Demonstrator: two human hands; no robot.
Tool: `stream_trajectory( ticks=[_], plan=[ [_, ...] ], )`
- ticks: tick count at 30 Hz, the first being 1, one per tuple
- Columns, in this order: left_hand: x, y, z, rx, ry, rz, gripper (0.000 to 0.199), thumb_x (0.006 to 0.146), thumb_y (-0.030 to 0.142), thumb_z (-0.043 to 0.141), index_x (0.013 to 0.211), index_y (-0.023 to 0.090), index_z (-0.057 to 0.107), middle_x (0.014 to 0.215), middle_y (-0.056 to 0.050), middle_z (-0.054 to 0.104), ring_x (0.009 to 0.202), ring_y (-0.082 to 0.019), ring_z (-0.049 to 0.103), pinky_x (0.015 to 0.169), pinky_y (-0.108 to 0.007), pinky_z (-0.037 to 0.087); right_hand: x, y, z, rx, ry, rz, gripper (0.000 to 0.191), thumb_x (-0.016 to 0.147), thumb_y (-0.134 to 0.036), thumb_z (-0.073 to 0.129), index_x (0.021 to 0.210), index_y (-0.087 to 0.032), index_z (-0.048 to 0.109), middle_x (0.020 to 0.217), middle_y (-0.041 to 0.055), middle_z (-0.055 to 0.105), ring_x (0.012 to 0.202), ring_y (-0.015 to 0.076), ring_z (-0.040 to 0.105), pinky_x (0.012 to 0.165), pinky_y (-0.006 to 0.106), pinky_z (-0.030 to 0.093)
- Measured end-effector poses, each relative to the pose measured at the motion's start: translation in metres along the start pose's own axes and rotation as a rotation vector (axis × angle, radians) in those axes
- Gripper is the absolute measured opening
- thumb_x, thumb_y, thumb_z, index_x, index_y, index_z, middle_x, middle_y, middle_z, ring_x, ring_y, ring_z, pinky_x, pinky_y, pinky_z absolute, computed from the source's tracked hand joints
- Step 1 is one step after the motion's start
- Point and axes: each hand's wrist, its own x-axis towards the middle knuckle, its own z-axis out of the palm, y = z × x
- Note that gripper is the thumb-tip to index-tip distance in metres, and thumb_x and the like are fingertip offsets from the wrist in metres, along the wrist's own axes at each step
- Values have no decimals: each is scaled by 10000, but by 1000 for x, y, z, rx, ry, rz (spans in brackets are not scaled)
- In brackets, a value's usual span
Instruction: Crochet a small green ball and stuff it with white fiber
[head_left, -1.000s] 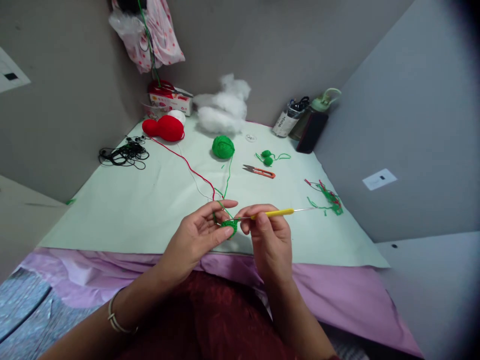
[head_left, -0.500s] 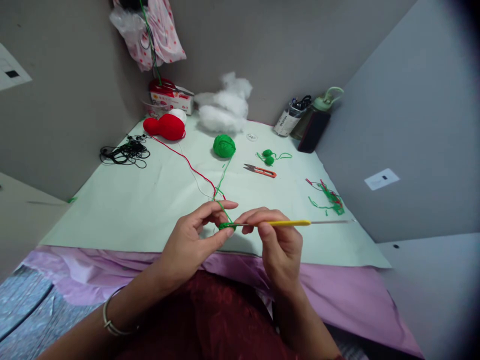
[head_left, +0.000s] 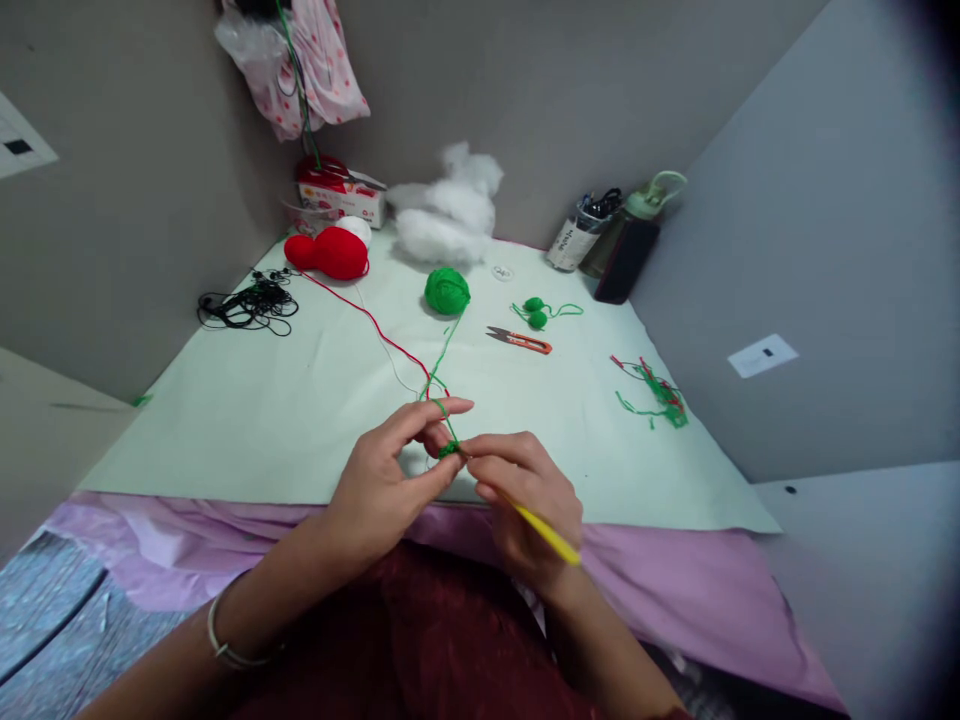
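Observation:
My left hand (head_left: 390, 470) pinches a small green crochet piece (head_left: 448, 450) between thumb and fingers. Its index finger is stretched out, with green yarn passing over it. My right hand (head_left: 532, 505) is closed round a crochet hook (head_left: 551, 537), whose yellow handle slants down toward my wrist. The hook's tip meets the crochet piece but is hidden by my fingers. From the left index finger, the yarn runs back to a green yarn ball (head_left: 447, 291) in the middle of the table. Red yarn (head_left: 382, 335) crosses the green strand just beyond my left hand.
Orange thread snips (head_left: 519, 340) lie right of the ball, near two small green pieces (head_left: 536, 312). Red yarn (head_left: 330, 253), white stuffing (head_left: 450, 215) and tangled black cord (head_left: 251, 300) sit farther back. Yarn scraps (head_left: 660, 395) lie at right; a bottle (head_left: 645, 205) stands behind.
My right hand has turned, swinging the hook from level to slanting down toward me. The hand has moved slightly left and down. My left hand has stayed nearly in place.

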Motion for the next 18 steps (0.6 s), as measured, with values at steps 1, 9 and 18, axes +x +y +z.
stream_trajectory(
  ticks=[1, 9, 18],
  plan=[
    [-1, 0, 2, -81, -6, -62, 362, 843, 197, 763, 1205, 223, 761, 821, 6, 639, 818, -174, 632, 833, -320, 499, -3, 1, 2, -72, 8, -15, 343, 976, -111, 620, 1259, -278, 718, 1089, 87, 781, 925, 209, 745, 756, 348, 631],
    [-2, -4, 7, -773, -145, -475, 490, 833, 316, 846, 1301, 209, 751, 935, -27, 678, 883, -145, 605, 870, -263, 481, -16, 3, 16, -80, 155, 61, 422, 945, -127, 693, 1287, -372, 731, 1165, 64, 768, 1029, 251, 749, 821, 407, 650],
    [2, -6, -2, -567, -148, -356, 408, 860, 288, 802, 1264, 240, 775, 923, -15, 643, 909, -167, 609, 918, -304, 469, 7, 4, 6, 653, 216, 557, 164, 1022, -310, 608, 965, -223, 733, 842, 26, 719, 692, 157, 684, 638, 322, 594]
  ],
)
